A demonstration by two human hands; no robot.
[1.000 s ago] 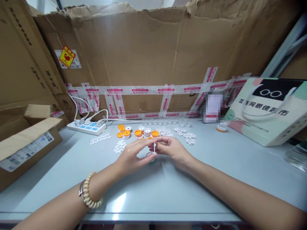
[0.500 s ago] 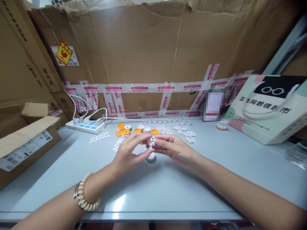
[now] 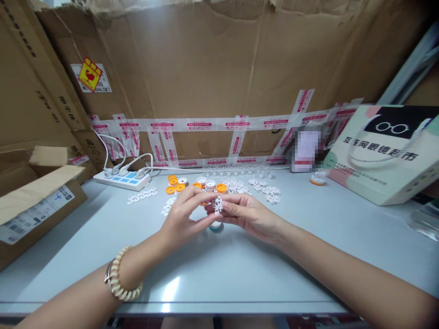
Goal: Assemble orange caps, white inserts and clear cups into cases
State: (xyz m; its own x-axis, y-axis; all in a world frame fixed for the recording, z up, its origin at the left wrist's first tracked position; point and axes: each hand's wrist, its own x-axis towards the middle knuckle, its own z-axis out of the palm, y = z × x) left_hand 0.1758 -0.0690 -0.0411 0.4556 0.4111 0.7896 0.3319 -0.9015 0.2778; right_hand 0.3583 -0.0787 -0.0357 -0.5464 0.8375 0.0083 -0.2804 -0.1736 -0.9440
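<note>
Above the worktop (image 3: 260, 274), a white plastic piece (image 3: 217, 205) is pinched in the grip of the left hand (image 3: 181, 214) and right hand (image 3: 253, 215), apparently being positioned, with careful fingertip alignment seemingly called for next.

Over on the paper carrier bag (image 3: 373, 178), 互连网眼镜超市 beneath a white spectacles logo (image 3: 392, 129)! Across to the tall carton (image 3: 192, 68): white label (image 3: 106, 76) showing LM270W, yellow sticker (image 3: 89, 74) with broken-glass sign; packing tape (image 3: 174, 124), red print too small!
</note>
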